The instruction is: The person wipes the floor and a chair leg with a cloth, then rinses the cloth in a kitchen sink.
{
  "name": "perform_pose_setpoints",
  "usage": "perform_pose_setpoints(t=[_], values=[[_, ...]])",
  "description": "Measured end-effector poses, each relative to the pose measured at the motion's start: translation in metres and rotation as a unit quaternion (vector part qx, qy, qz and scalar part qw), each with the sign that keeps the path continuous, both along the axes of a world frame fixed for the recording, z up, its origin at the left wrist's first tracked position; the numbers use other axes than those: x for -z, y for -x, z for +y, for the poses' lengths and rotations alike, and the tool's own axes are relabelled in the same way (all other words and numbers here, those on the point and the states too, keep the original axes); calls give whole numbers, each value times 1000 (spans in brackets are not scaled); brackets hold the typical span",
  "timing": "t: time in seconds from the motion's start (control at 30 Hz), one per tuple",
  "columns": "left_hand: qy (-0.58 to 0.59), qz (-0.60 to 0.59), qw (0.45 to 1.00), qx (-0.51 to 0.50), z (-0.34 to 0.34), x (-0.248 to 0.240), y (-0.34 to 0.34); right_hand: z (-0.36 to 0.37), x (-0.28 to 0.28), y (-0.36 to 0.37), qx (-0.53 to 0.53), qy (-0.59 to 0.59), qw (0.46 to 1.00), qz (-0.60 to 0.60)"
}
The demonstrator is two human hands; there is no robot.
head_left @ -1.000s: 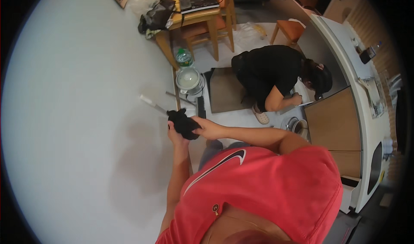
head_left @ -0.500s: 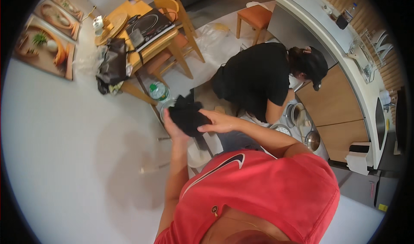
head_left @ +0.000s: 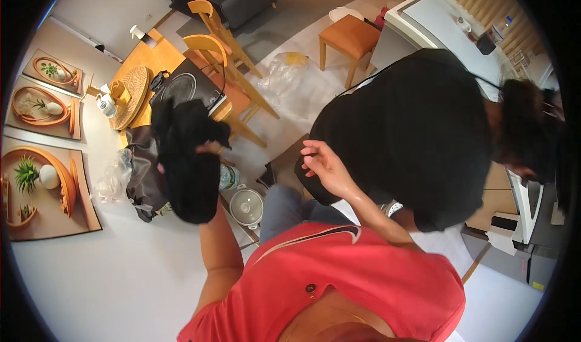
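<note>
My left hand (head_left: 210, 147) is raised in front of the table and holds a crumpled black cloth (head_left: 192, 182), which hides most of the hand. Part of the cloth hangs down over my wrist. My right hand (head_left: 327, 165) is lifted away from it, with nothing in it and the fingers loosely bent and apart. Right beside that hand is the back of a person in a black top (head_left: 411, 130). Below and between my hands stands a white pot with a glass lid (head_left: 247, 206).
A wooden table (head_left: 142, 55) bears a black cooktop (head_left: 196, 79) and a woven tray (head_left: 134, 94). Wooden chairs (head_left: 248, 94) stand beside it. A plastic bottle (head_left: 229, 177) is near the pot. Farther back are an orange-seated stool (head_left: 350, 36) and a clear plastic bag (head_left: 284, 73).
My right hand has let go of the black cloth and moved right. My left hand has carried the cloth left and up. The person in black has risen from a crouch, closer to me.
</note>
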State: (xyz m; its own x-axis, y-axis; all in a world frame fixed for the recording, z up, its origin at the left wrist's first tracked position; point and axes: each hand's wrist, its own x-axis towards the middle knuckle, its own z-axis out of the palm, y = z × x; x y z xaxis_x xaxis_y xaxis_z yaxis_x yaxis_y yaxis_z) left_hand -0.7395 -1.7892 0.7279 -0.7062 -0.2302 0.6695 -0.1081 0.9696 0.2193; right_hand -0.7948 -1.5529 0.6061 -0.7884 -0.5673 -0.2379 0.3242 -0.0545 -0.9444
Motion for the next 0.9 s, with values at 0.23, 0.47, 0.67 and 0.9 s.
perform_pose_setpoints(t=[0.23, 0.47, 0.67, 0.9], values=[[7, 28, 988, 150, -18, 12, 150, -27, -20, 12, 160, 61, 984, 44], [-165, 26, 943, 289, -59, 6, 235, -53, 0, 72, 300, -9, 953, 28], [-690, 35, 522, 500, -101, 5, 304, -64, 12, 136, 273, -123, 953, 51], [-797, 64, 134, 585, -103, 0, 392, -75, 56, 212, 137, -291, 939, 123]])
